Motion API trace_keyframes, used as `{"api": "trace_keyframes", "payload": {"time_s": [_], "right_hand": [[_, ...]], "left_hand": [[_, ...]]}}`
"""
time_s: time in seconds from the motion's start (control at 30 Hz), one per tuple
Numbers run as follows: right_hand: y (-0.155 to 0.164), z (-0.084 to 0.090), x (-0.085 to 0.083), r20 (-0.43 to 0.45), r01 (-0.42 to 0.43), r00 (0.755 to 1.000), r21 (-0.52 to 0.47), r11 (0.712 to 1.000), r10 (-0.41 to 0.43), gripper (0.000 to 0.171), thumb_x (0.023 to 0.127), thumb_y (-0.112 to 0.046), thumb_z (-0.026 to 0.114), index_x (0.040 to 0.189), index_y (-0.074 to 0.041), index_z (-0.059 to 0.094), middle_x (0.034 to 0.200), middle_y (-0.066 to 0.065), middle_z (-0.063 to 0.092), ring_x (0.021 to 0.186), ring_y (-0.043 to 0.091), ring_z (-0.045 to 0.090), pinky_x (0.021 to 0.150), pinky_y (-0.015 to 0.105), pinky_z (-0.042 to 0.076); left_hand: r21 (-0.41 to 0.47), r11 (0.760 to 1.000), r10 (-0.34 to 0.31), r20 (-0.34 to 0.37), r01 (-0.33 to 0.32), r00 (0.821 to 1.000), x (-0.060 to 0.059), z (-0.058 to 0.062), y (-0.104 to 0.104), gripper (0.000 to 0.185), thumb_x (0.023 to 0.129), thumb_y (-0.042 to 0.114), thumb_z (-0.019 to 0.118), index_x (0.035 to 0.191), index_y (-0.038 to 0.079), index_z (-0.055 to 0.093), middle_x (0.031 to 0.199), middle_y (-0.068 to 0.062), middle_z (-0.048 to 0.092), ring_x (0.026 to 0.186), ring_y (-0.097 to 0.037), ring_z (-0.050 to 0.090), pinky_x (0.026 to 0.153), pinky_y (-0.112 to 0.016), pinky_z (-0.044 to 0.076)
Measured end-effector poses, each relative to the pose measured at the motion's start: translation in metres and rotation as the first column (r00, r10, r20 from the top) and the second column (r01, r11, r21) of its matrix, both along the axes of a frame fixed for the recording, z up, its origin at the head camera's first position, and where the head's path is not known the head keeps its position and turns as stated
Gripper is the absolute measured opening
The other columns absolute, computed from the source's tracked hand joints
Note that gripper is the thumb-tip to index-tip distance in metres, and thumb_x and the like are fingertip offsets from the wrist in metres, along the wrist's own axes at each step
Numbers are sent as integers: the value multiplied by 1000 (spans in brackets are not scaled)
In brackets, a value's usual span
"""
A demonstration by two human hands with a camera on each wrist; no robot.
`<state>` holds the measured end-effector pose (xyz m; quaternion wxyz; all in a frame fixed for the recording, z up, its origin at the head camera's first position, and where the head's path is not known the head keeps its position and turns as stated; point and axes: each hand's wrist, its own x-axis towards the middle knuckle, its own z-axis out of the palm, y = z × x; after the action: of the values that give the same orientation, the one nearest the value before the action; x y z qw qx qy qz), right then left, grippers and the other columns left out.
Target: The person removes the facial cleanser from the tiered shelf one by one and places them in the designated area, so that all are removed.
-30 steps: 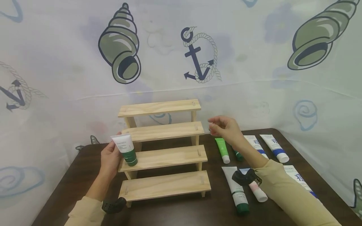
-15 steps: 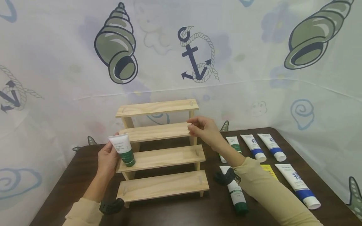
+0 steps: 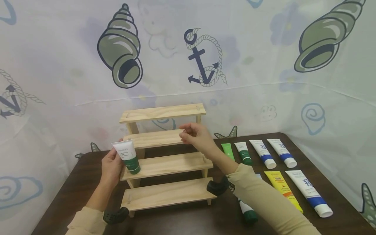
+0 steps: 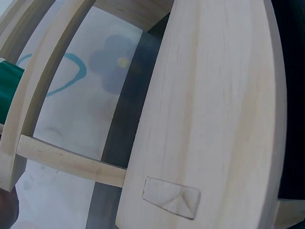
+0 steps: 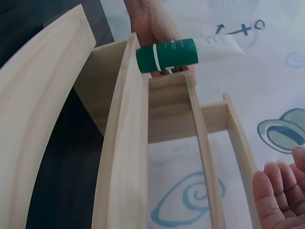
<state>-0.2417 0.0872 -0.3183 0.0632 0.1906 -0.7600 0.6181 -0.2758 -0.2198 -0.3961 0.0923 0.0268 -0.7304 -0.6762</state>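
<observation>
A white and green squeeze tube [image 3: 127, 156] stands cap down at the left end of the second shelf from the bottom of a wooden tiered rack [image 3: 164, 192]. My left hand [image 3: 111, 166] holds it from the left and behind, its fingers partly hidden by the tube. In the right wrist view, the tube's green part [image 5: 174, 55] rises from the shelf edge with the left hand [image 5: 152, 21] behind it. My right hand [image 3: 197, 138], fingers loosely curled around nothing, hovers before the right end of the shelf second from the top.
To the right on the dark table [image 3: 164, 223] lie several tubes: a light green tube [image 3: 227, 151], a small white-green tube [image 3: 243, 153], a yellow tube [image 3: 283, 189] and white-blue tubes [image 3: 308, 192]. My right forearm partly covers a larger white-green tube [image 3: 248, 210]. A printed curtain [image 3: 249, 107] hangs behind.
My right hand has moved left from beside the rack to over its right side, uncovering tubes on the table. The left hand and its tube stay in place.
</observation>
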Motion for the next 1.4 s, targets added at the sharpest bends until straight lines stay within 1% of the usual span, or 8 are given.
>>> {"api": "trace_keyframes", "payload": {"time_s": [0.17, 0.33, 0.4, 0.6, 0.87, 1.07, 1.17, 1.4], "right_hand": [[-12, -2, 0, 18, -1, 1000, -4, 1000, 1, 34, 95, -7, 61, 126, 6, 57, 103, 22, 65, 99, 41, 66, 85, 32, 61], [-22, -2, -2, 15, -2, 1000, 1, 1000, 2, 33, 94, -6, 63, 125, 5, 59, 102, 22, 66, 91, 28, 68, 84, 29, 61], [-26, -2, -2, 6, 0, 1000, 9, 1000, 0, 33, 94, -6, 63, 124, 5, 59, 102, 23, 66, 86, 21, 68, 83, 28, 61], [-37, -1, -2, -12, -3, 1000, 10, 1000, 4, 33, 93, -5, 64, 124, 5, 60, 102, 23, 66, 83, 8, 63, 80, 26, 61], [-53, -3, -5, -34, -20, 999, -4, 1000, 20, 33, 92, -4, 65, 123, 5, 60, 102, 24, 66, 80, 6, 62, 78, 24, 60], [-69, -6, -6, -52, -25, 998, 20, 999, 26, 32, 91, -6, 67, 122, 2, 62, 101, 22, 68, 85, 15, 65, 71, 15, 54], [-77, -9, -6, -48, -31, 998, 32, 999, 32, 33, 91, -8, 68, 123, -1, 63, 102, 19, 68, 89, 18, 66, 70, 13, 52], [-93, -14, -5, -26, -61, 998, 1, 998, 61, 39, 89, -8, 71, 125, 0, 61, 107, 22, 66, 92, 18, 66, 80, 13, 54]], "left_hand": [[-6, 1000, -2, -2, 2, 1000, 0, 1, 0, 52, 102, 28, 51, 147, 3, 41, 160, 0, 30, 152, -17, 20, 127, -37, 18], [-27, 1000, 2, 15, -1, 1000, 1, 3, 0, 51, 103, 29, 50, 147, 5, 41, 160, 1, 30, 153, -16, 20, 127, -38, 18], [-40, 999, 10, 27, -9, 1000, 0, 3, 0, 51, 102, 31, 50, 147, 7, 41, 160, 3, 31, 152, -15, 20, 126, -38, 18], [-49, 999, 16, 32, -15, 999, -2, 3, 0, 54, 101, 35, 51, 147, 9, 42, 160, 4, 32, 152, -15, 21, 126, -38, 18], [-40, 999, 11, 8, -11, 1000, -2, 3, 1, 50, 103, 29, 49, 146, 5, 43, 160, -1, 30, 153, -16, 19, 127, -37, 15], [-52, 999, 12, 8, -11, 1000, -1, 2, 0, 50, 103, 30, 49, 146, 5, 43, 160, 0, 30, 153, -16, 19, 127, -37, 16], [-49, 999, 10, 6, -10, 1000, -1, 2, 0, 50, 103, 30, 50, 146, 4, 43, 160, 0, 30, 153, -16, 19, 127, -36, 16], [-30, 999, 19, 17, -19, 1000, 0, 2, 0, 52, 102, 32, 51, 146, 6, 43, 160, 0, 32, 152, -16, 20, 127, -38, 16]]}}
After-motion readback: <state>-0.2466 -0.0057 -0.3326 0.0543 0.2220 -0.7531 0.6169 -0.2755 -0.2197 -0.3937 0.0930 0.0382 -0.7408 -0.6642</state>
